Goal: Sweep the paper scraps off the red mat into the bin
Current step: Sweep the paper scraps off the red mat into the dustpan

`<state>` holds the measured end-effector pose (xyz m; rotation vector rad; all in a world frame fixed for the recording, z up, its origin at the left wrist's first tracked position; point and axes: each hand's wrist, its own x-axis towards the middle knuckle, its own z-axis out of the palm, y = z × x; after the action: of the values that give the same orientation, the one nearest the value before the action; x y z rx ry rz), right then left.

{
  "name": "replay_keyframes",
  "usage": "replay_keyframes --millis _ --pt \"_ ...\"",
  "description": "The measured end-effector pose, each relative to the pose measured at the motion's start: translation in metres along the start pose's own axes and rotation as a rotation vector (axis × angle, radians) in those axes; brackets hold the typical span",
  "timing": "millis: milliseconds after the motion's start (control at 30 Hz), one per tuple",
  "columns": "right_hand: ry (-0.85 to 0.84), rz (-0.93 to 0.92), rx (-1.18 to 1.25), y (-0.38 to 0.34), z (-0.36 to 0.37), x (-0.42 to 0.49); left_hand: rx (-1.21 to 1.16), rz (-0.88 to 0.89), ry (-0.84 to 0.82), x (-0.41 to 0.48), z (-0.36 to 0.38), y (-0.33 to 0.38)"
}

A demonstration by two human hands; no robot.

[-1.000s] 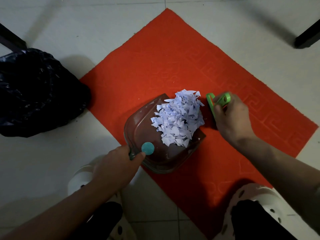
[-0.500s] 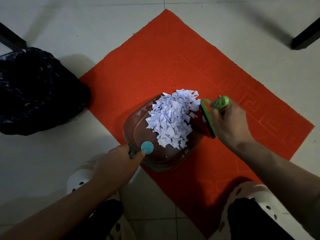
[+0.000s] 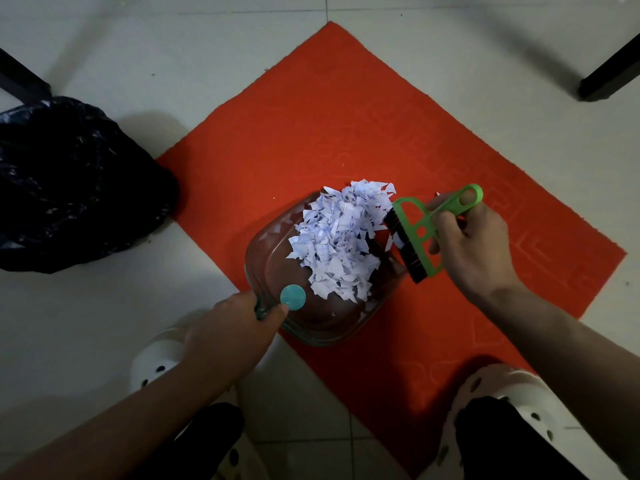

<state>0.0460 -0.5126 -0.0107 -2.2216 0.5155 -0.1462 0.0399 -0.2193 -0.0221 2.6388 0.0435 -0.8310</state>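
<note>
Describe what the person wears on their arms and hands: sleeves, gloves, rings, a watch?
Nothing shows. The left hand and right hand are bare: no gloves, rings or watch in view. The left forearm and right forearm are uncovered to the frame's edge, with no sleeve visible.

The mat lies cornerwise on the floor at mid-frame, with the bin at the left edge, just beside the mat's left corner. The dustpan sits over the mat's lower-left edge with the paper scraps heaped in it and the left hand on its handle, lower left. The brush, in the right hand, is just right of the heap, apparently touching it.
</note>
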Motion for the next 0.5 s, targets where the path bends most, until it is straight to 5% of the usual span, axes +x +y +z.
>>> replay_keyframes --millis 267,500 --pt "-0.005 -0.017 -0.12 0.014 0.005 -0.003 -0.003 0.011 -0.005 -0.003 -0.002 0.005" --pt "-0.109 -0.062 0.069 -0.006 0.013 -0.018 0.007 0.007 -0.002 -0.002 0.0 0.004"
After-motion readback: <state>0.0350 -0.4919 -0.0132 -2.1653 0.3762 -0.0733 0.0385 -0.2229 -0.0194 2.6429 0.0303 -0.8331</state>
